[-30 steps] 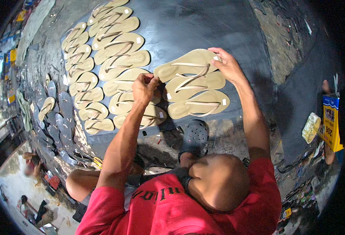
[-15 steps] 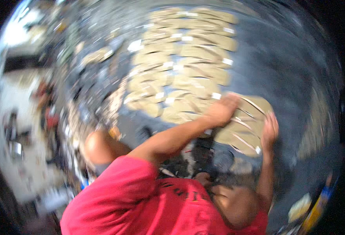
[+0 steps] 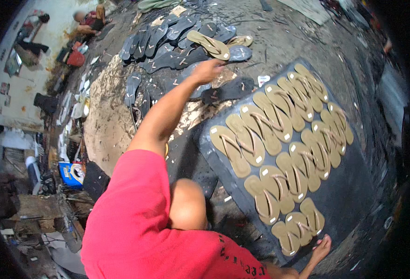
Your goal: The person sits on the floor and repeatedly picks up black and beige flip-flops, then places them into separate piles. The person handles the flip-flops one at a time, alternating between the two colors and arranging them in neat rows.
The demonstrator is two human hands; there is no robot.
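My left hand (image 3: 207, 71) is stretched toward the far left, its fingers out and slightly blurred. Just beyond it lies a tan flip-flop (image 3: 209, 45) on a pile of dark flip-flops (image 3: 177, 28); whether the fingers touch it I cannot tell. My right hand (image 3: 323, 245) is at the near right, fingers and thumb apart, beside the nearest tan flip-flops (image 3: 298, 228). Those lie in a short row on a dark flat board (image 3: 349, 204). Farther up the board, more tan flip-flops (image 3: 270, 123) with thong straps and small white labels lie side by side in two columns.
Another tan flip-flop (image 3: 240, 41) lies on the pile. Loose dark flip-flops (image 3: 228, 90) lie between pile and board. A person (image 3: 91, 21) sits by the far left wall. A blue packet (image 3: 71, 174) and scraps line the left side. My bent knee (image 3: 188, 204) is beside the board.
My left hand has left the tan flip-flops on the board and reached out to the pile. My right hand has come off their outer edge. The view has turned left.
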